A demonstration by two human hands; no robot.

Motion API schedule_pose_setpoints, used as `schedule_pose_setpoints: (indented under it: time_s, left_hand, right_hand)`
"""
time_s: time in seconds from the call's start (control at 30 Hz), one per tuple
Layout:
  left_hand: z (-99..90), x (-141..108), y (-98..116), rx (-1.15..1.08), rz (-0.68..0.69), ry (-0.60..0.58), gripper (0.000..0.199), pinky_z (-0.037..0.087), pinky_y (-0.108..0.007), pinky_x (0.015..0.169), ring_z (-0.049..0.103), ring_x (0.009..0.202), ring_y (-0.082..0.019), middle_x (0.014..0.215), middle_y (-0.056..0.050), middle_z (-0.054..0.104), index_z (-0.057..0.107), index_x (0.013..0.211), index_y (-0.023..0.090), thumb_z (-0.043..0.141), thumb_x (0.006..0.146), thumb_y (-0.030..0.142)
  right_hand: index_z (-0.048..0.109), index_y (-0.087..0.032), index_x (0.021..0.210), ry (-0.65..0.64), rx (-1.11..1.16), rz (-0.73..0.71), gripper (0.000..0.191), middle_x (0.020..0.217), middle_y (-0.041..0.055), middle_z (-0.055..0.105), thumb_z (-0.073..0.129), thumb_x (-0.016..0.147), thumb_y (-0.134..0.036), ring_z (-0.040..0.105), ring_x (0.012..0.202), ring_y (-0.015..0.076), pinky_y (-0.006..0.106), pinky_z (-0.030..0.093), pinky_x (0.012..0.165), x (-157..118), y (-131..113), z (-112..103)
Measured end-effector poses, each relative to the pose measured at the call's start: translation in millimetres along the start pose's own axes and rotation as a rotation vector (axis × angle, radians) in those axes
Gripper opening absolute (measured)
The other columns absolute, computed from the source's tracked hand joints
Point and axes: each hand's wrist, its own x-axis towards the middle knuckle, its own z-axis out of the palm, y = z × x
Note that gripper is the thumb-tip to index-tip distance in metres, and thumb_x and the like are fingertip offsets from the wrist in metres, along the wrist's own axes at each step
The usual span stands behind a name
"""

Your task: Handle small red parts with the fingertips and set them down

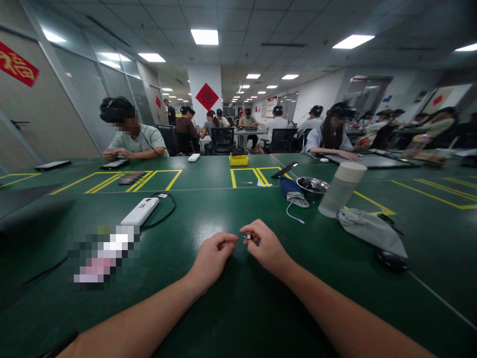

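Both of my hands are held over the green table (175,298), close together with a small gap between the fingertips. Between the thumb and fingers of my right hand (266,246) is a small white-and-dark piece (248,237), too small to name. My left hand (212,256) is closed in a pinch, its fingertips pointing at that piece. Whatever the left fingers hold, if anything, cannot be made out.
Left of my hands lie a white power bank (140,211) with a black cable and a blurred-out object (106,258). On the right are a metal bowl (312,185), a cloudy bottle (342,190), a grey pouch (372,229) and a black mouse (392,261). People sit across the table.
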Motion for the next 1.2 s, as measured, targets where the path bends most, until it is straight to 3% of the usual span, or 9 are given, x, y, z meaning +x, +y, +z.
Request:
schedule_pose_setpoints:
  time_s: [0.17, 0.37, 0.53, 0.77, 0.93, 1.2]
  left_hand:
    - [0.0, -0.9, -1.9, -0.034, -0.056, -0.007, 0.015, 0.040, -0.023, 0.055, 0.055, 0.057, -0.013, 0.065, 0.001, 0.062, 0.062, 0.089, 0.018, 0.056, 0.076, 0.022]
    - [2.2, -0.9, -4.7, -0.150, -0.064, -0.035, 0.011, 0.047, -0.027, 0.069, 0.067, 0.076, -0.018, 0.069, -0.001, 0.065, 0.057, 0.087, 0.018, 0.057, 0.078, 0.023]
    - [1.6, -0.9, -0.2, -0.161, -0.036, -0.062, 0.011, 0.048, -0.027, 0.068, 0.065, 0.071, -0.016, 0.072, -0.001, 0.066, 0.060, 0.086, 0.017, 0.057, 0.078, 0.023]
    - [-0.2, -0.7, 1.5, -0.131, -0.060, -0.042, 0.017, 0.049, -0.028, 0.070, 0.066, 0.075, -0.018, 0.078, -0.004, 0.070, 0.064, 0.092, 0.016, 0.059, 0.077, 0.021]
    - [1.6, 0.0, -0.3, -0.193, -0.054, -0.050, 0.018, 0.050, -0.029, 0.074, 0.066, 0.079, -0.017, 0.086, -0.005, 0.070, 0.064, 0.093, 0.016, 0.059, 0.076, 0.018]
    - [-0.8, -0.1, 0.7, -0.092, -0.011, -0.032, 0.014, 0.047, -0.026, 0.067, 0.064, 0.073, -0.017, 0.079, -0.003, 0.069, 0.065, 0.087, 0.016, 0.058, 0.075, 0.019]
  right_hand:
    - [0.061, -0.017, 0.090, 0.052, 0.009, 0.048, 0.024, 0.089, 0.0029, 0.051, 0.051, 0.072, -0.004, 0.057, 0.072, 0.0123, 0.027, 0.048, 0.067, 0.3, -4.3, -2.3]
    - [0.054, -0.018, 0.087, 0.048, 0.161, 0.088, 0.018, 0.092, 0.0021, 0.048, 0.049, 0.074, -0.006, 0.062, 0.070, 0.0105, 0.024, 0.049, 0.062, -0.2, -1.4, 0.9]
    - [0.054, -0.018, 0.085, 0.019, 0.066, 0.107, 0.018, 0.088, 0.0012, 0.051, 0.051, 0.072, -0.008, 0.057, 0.063, 0.0094, 0.022, 0.046, 0.055, -0.9, 1.2, 0.7]
    - [0.048, -0.019, 0.108, -0.050, 0.198, 0.177, 0.035, 0.088, 0.0001, 0.052, 0.052, 0.074, -0.010, 0.059, 0.059, 0.0079, 0.020, 0.045, 0.053, -2.4, 0.5, 3.9]
    - [0.047, -0.018, 0.113, -0.101, 0.206, 0.121, 0.043, 0.087, 0.0004, 0.052, 0.053, 0.072, -0.007, 0.057, 0.062, 0.0082, 0.021, 0.047, 0.057, -4.0, -0.7, 5.0]
    - [0.050, -0.018, 0.112, -0.111, 0.153, 0.029, 0.042, 0.090, 0.0022, 0.054, 0.053, 0.072, -0.005, 0.057, 0.073, 0.0112, 0.025, 0.049, 0.067, -4.0, -0.7, 4.6]
